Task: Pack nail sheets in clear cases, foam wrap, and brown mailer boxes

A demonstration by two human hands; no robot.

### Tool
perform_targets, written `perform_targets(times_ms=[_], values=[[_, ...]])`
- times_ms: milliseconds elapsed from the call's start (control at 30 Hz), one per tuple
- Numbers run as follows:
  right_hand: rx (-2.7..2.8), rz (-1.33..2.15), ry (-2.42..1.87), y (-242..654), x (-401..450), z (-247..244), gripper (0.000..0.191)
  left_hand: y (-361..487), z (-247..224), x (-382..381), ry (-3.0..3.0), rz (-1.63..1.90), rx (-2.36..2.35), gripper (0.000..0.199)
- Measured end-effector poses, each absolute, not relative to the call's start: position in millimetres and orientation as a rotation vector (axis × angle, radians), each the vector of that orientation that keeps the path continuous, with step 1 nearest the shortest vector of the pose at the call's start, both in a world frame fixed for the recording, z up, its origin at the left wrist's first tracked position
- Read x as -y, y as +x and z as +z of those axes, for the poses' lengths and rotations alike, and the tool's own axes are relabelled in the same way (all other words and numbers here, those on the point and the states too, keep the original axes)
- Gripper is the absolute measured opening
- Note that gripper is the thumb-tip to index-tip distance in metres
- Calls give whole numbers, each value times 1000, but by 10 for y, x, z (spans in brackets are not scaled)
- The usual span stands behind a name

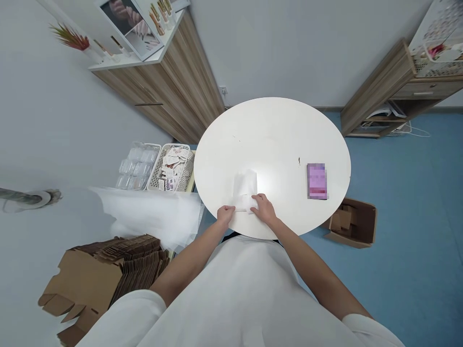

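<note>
A thin white wrapping sheet [246,184] lies folded into a small packet near the front edge of the white oval table [275,130]. At the packet's lower left corner, my left hand [225,214] is closed, pinching the sheet between thumb and fingers. My right hand [264,208] grips the packet's right side with bent fingers, the thumb near its lower edge. Whatever the sheet may enclose is hidden. Farther right on the table rests a flat purple pack [317,181], its face blurred.
Large white sheets [155,214] hang at left above a stack of flattened cardboard boxes [141,262]. Behind them are a white basket of printed cards [174,166] and clear plastic boxes [137,166]. An open carton [365,224] stands on the floor at right. Wooden cabinets [173,82] flank the table.
</note>
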State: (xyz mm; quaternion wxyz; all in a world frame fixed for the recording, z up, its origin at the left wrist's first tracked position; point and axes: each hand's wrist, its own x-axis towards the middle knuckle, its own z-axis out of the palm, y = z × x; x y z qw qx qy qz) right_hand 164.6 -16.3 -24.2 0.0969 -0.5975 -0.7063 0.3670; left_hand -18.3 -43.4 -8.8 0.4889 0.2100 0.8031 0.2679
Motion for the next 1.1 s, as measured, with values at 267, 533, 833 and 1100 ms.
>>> perform_targets(times_ms=[267,533,833,1100], values=[[2096,1110,-1755,1662,161,-239,48,-109,-83,427,530,842,-1775,28],[2094,1038,-1819,1589,162,-187,41,-67,-93,366,762,744,-1805,33],[2008,1180,-1774,1641,132,-193,42,255,-53,320,1401,443,-1753,16],[1816,1257,-1917,1626,76,-140,35,240,-78,488,1917,296,-1652,45]])
